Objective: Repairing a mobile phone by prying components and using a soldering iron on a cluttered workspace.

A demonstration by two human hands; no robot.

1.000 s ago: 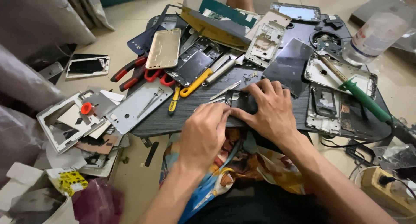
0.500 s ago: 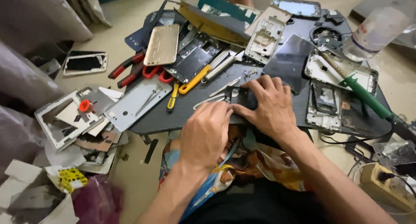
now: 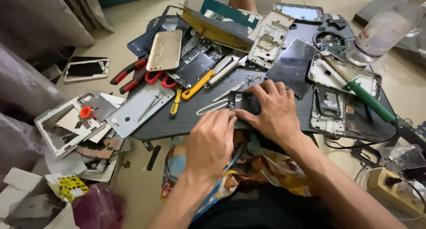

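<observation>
Both hands on small dark phone part (image 3: pixel 245 102), on the black board (image 3: pixel 284 118).
Right hand (image 3: pixel 275 111) flat over it, fingers spread; left hand (image 3: pixel 213 142) curled, pinching its near edge.

I see a gold phone back (image 3: pixel 164 50) lying just beside red-handled pliers (image 3: pixel 129 75), a yellow-handled screwdriver (image 3: pixel 198 84), a green-handled tool (image 3: pixel 369 101) near a clear plastic bottle (image 3: pixel 377 34), and a power strip (image 3: pixel 395 188) on the floor.
</observation>
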